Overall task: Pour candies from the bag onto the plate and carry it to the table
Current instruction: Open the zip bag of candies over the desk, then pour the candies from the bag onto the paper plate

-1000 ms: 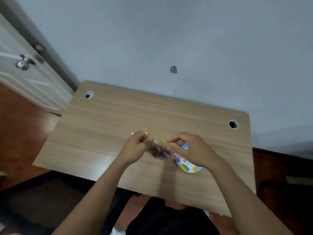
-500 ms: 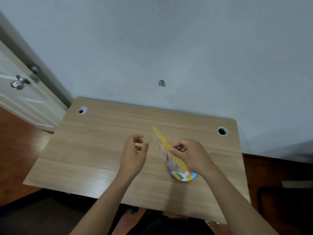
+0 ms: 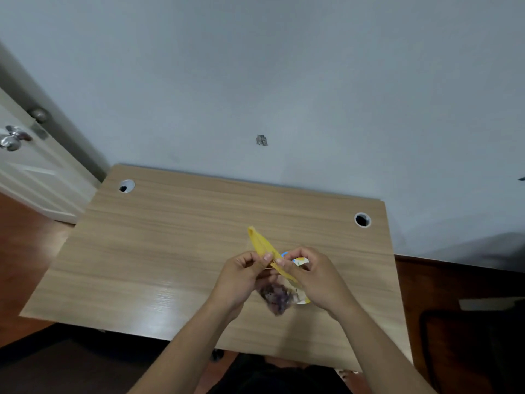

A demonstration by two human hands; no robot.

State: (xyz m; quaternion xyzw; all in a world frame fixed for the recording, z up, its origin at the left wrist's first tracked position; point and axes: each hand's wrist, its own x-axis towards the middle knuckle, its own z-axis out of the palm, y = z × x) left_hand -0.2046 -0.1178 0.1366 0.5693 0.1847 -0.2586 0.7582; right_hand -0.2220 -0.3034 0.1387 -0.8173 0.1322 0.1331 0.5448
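Observation:
A clear bag [image 3: 277, 297] with a yellow top strip hangs above the wooden desk [image 3: 159, 251], dark candies gathered in its bottom. My left hand [image 3: 241, 275] and my right hand [image 3: 315, 275] both pinch the yellow strip from opposite sides, close together. Under the bag and my right hand lies a colourful paper plate [image 3: 300, 261]; only small bits of its rim show.
The desk stands against a grey wall and has a cable hole at the back left [image 3: 125, 186] and another at the back right [image 3: 362, 219]. A white door with a metal knob [image 3: 12, 139] is at the far left. Dark furniture stands at the right.
My left hand, which had let go and hovered apart half a second ago, has come back to the yellow strip. The bag now hangs lower over the plate.

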